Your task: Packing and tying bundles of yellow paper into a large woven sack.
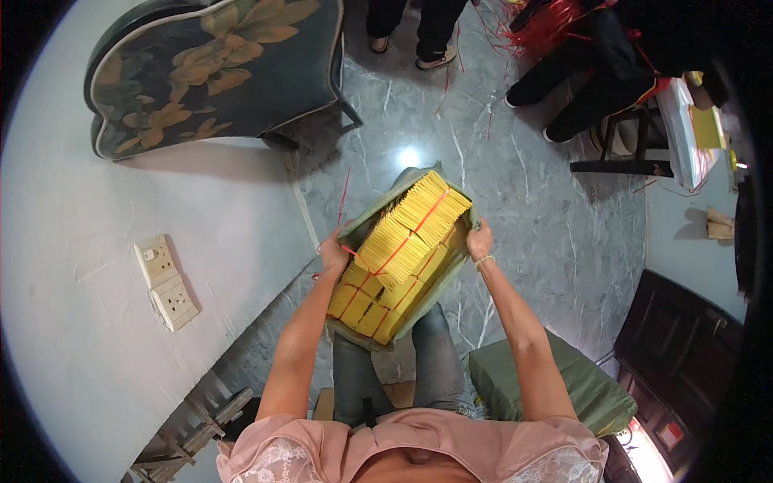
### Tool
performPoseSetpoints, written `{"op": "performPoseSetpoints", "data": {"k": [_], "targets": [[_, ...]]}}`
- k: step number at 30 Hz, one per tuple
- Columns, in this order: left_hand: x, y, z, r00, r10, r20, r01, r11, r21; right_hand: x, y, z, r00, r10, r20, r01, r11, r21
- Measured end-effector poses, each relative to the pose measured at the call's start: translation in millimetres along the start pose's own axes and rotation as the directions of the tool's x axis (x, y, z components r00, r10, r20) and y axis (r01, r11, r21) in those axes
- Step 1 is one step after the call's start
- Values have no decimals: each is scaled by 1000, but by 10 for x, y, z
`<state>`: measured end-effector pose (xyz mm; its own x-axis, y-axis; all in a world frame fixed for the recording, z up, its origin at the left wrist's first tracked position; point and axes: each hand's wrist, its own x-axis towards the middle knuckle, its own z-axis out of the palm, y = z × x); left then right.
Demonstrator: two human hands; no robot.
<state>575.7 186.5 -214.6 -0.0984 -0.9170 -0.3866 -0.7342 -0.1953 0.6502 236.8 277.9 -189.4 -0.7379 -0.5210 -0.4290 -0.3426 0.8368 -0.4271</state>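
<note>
An open green sack is in front of my legs, packed with bundles of yellow paper pieces tied with red string. The upper bundles stand on edge in a fanned stack and rise above the flatter bundles nearer me. My left hand grips the sack's left rim, its fingers partly hidden by the cloth. On the opposite side, my right hand is closed on the right rim, with a thin bracelet at the wrist.
A dark flower-patterned chair stands at the upper left by the white wall with sockets. Other people's legs are at the top. A full green sack lies at my right. Red strings are scattered on the grey marbled floor.
</note>
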Motion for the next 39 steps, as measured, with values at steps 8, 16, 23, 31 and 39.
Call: {"op": "performPoseSetpoints", "data": {"k": [8,16,23,31,39], "targets": [[-102,-633,-384,983,-67,-171,62,997,-34,-85,-747,302,989,-117,89,117,993,1],[-500,-1101,-443,955,-136,-263,112,988,-104,-267,-1580,496,958,-212,190,216,976,2],[-328,-1765,-478,999,-5,-37,-19,791,-612,-471,-1927,923,878,-389,279,366,921,134],[431,-804,-878,720,-330,611,692,284,-663,-140,-1627,1114,939,-151,311,128,987,93],[852,-1201,-885,823,-534,194,520,568,-638,-157,-1777,1170,938,-202,281,173,977,126]]}}
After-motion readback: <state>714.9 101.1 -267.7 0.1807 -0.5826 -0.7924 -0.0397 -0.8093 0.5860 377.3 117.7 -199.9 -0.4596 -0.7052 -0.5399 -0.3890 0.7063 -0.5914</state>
